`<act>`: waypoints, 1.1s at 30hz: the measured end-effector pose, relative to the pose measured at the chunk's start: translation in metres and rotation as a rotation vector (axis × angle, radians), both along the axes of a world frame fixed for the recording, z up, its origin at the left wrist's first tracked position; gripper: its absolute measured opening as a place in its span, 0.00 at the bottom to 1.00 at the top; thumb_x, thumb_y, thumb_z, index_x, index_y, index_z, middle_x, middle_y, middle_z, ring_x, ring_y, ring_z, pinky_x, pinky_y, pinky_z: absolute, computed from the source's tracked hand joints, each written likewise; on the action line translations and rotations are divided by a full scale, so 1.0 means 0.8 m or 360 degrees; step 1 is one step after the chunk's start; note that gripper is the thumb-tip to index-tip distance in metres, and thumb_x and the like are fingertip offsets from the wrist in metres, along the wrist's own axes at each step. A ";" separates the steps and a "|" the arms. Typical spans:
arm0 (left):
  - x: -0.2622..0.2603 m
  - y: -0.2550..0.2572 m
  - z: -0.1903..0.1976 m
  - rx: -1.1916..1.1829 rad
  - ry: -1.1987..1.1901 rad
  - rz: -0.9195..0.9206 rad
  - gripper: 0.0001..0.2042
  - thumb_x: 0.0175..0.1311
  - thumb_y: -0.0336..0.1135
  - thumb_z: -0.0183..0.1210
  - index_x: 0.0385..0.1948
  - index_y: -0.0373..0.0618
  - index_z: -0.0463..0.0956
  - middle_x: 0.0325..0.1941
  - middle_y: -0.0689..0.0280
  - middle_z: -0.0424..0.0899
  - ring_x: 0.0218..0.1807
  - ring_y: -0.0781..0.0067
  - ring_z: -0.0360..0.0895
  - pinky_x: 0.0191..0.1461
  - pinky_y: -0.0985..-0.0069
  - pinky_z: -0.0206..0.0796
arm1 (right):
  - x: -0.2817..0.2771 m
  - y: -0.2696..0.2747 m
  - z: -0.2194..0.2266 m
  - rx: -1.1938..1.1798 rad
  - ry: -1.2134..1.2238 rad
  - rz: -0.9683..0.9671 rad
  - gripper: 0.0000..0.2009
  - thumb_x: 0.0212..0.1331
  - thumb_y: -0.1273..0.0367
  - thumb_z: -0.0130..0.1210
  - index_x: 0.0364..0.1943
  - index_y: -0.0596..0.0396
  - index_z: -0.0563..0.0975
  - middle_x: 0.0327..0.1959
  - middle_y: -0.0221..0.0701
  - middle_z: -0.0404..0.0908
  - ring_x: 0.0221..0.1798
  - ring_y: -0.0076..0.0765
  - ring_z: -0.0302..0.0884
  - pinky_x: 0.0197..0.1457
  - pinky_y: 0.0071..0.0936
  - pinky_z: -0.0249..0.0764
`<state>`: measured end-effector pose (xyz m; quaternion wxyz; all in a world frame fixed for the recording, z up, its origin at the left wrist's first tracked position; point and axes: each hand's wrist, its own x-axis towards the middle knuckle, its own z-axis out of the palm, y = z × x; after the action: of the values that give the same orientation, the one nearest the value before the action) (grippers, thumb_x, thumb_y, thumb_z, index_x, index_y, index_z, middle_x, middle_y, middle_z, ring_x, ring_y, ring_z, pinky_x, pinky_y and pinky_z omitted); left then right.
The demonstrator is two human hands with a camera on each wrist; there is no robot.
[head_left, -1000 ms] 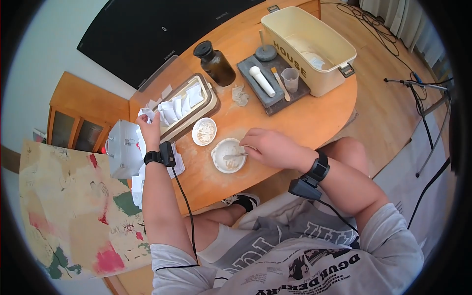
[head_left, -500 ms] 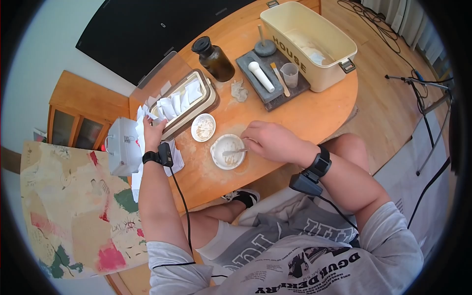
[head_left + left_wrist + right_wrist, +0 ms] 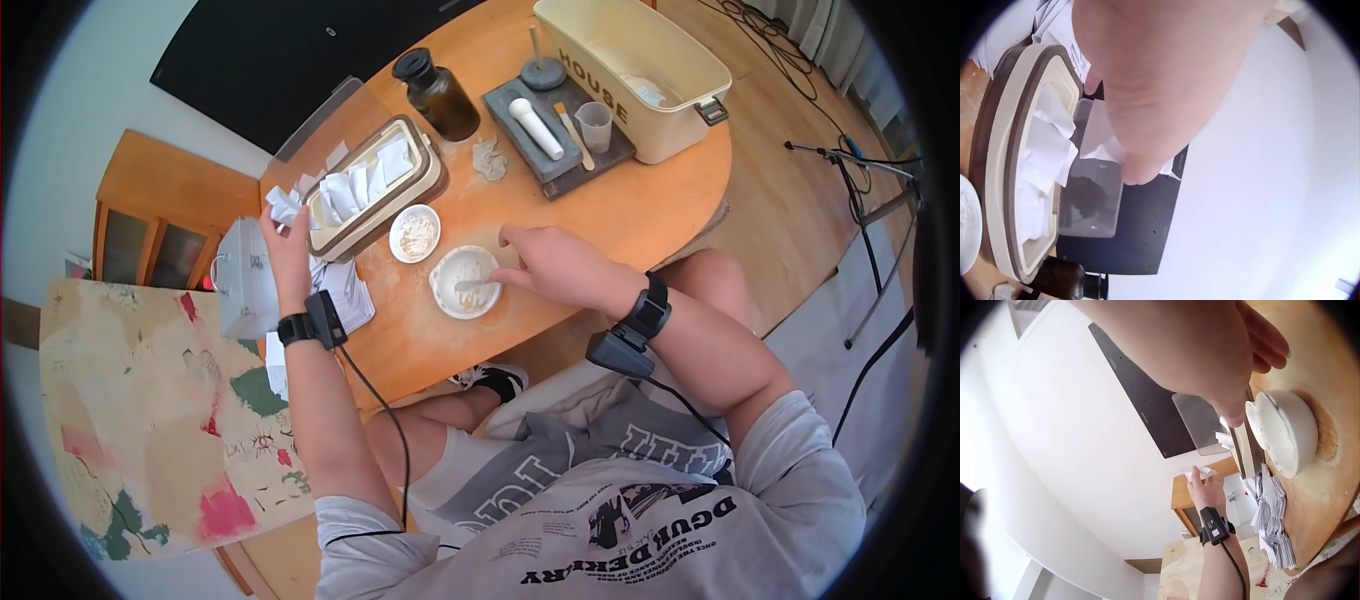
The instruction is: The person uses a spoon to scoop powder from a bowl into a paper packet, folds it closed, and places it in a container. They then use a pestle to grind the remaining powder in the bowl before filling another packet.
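Observation:
My left hand (image 3: 287, 245) pinches a folded white paper packet (image 3: 284, 206) by the near end of a cream box (image 3: 348, 243) with a brown rim. Several more paper packets (image 3: 360, 184) stand inside that box. On the right, the thumb and fingers of my right hand (image 3: 560, 265) are spread apart with nothing between them. They hover beside a white mortar (image 3: 441, 300) with whitish residue inside. A metal spatula (image 3: 475, 285) leans in the mortar, its handle end near my right thumb. A small white dish (image 3: 414, 234) with powder residue sits behind the mortar.
A brown bottle (image 3: 443, 100) stands at the back beside a crumpled cloth (image 3: 489, 158). Farther right, a dark slab (image 3: 568, 185) bears a white pestle (image 3: 536, 128), brush and beaker (image 3: 595, 125). A large cream bin (image 3: 670, 130) and a silver case (image 3: 245, 285) flank the table.
My left hand has lifted a paper packet up and leftward from beside the box. My right fingers have opened and let go of the spatula, which stays in the mortar.

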<state>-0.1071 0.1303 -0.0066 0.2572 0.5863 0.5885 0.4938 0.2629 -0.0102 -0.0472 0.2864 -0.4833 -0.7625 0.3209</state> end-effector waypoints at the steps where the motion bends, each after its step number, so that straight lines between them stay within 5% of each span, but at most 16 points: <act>1: 0.010 -0.016 0.001 -0.0001 0.0001 0.0011 0.33 0.68 0.34 0.64 0.70 0.34 0.55 0.62 0.52 0.75 0.61 0.66 0.74 0.65 0.72 0.65 | -0.003 -0.002 0.002 -0.0098 -0.0047 0.0027 0.15 0.66 0.61 0.58 0.46 0.61 0.74 0.37 0.49 0.83 0.43 0.61 0.81 0.48 0.50 0.77; 8: 0.069 -0.136 -0.027 -0.0223 -0.0170 -0.0163 0.36 0.64 0.30 0.67 0.71 0.39 0.56 0.59 0.55 0.76 0.61 0.65 0.74 0.66 0.70 0.65 | -0.021 0.009 -0.030 -0.0146 0.0028 -0.0010 0.10 0.64 0.66 0.59 0.39 0.60 0.76 0.32 0.48 0.83 0.38 0.60 0.81 0.43 0.47 0.77; 10: 0.074 -0.150 -0.045 -0.0022 0.0467 -0.0242 0.34 0.60 0.27 0.67 0.69 0.38 0.61 0.65 0.57 0.73 0.63 0.63 0.73 0.66 0.69 0.66 | -0.029 0.011 -0.029 -0.0065 0.0096 -0.0011 0.09 0.64 0.66 0.59 0.39 0.60 0.78 0.32 0.46 0.84 0.37 0.55 0.82 0.42 0.43 0.77; 13: 0.087 -0.158 -0.043 0.0057 0.0831 -0.0463 0.32 0.57 0.27 0.69 0.65 0.38 0.66 0.64 0.58 0.75 0.62 0.62 0.74 0.66 0.68 0.66 | -0.037 0.009 -0.026 0.0041 0.0239 -0.0062 0.08 0.64 0.68 0.60 0.40 0.59 0.81 0.33 0.44 0.84 0.36 0.49 0.83 0.42 0.38 0.78; 21: 0.099 -0.174 -0.028 0.0038 0.0926 -0.0565 0.27 0.54 0.31 0.72 0.57 0.40 0.74 0.57 0.55 0.80 0.59 0.53 0.77 0.64 0.66 0.67 | -0.044 0.013 -0.038 0.0416 0.0308 0.0090 0.10 0.66 0.67 0.57 0.41 0.61 0.83 0.36 0.44 0.84 0.40 0.53 0.81 0.44 0.40 0.77; 23: 0.101 -0.177 -0.026 0.0049 0.0920 -0.0572 0.26 0.54 0.32 0.72 0.56 0.40 0.75 0.57 0.54 0.80 0.59 0.52 0.77 0.64 0.65 0.67 | -0.031 0.015 -0.026 0.0238 0.0340 -0.0110 0.08 0.69 0.70 0.57 0.43 0.60 0.83 0.37 0.37 0.84 0.33 0.35 0.82 0.39 0.30 0.77; 24: 0.101 -0.179 -0.024 0.0064 0.0927 -0.0582 0.26 0.54 0.32 0.72 0.55 0.40 0.76 0.56 0.54 0.80 0.59 0.51 0.76 0.64 0.64 0.67 | -0.027 0.015 -0.021 0.0234 0.0332 -0.0101 0.08 0.69 0.70 0.57 0.43 0.60 0.83 0.37 0.37 0.84 0.33 0.35 0.82 0.39 0.30 0.77; 26: 0.102 -0.181 -0.020 0.0067 0.0949 -0.0618 0.26 0.53 0.32 0.73 0.55 0.40 0.76 0.55 0.54 0.80 0.59 0.50 0.76 0.63 0.63 0.67 | -0.023 0.015 -0.014 0.0219 0.0453 -0.0188 0.10 0.67 0.67 0.58 0.40 0.60 0.83 0.34 0.43 0.83 0.38 0.50 0.80 0.42 0.40 0.76; 33: 0.115 -0.189 -0.010 0.0058 0.1171 -0.0772 0.26 0.50 0.34 0.74 0.53 0.39 0.78 0.52 0.56 0.82 0.57 0.50 0.75 0.62 0.61 0.66 | -0.030 0.005 -0.018 0.0539 0.0335 -0.0057 0.08 0.66 0.68 0.58 0.39 0.60 0.83 0.34 0.42 0.82 0.37 0.50 0.79 0.42 0.40 0.76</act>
<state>-0.0151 -0.0211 -0.0143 0.1286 0.8486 0.4775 0.1878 0.2389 -0.0062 -0.0615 0.4474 -0.4055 -0.7627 0.2318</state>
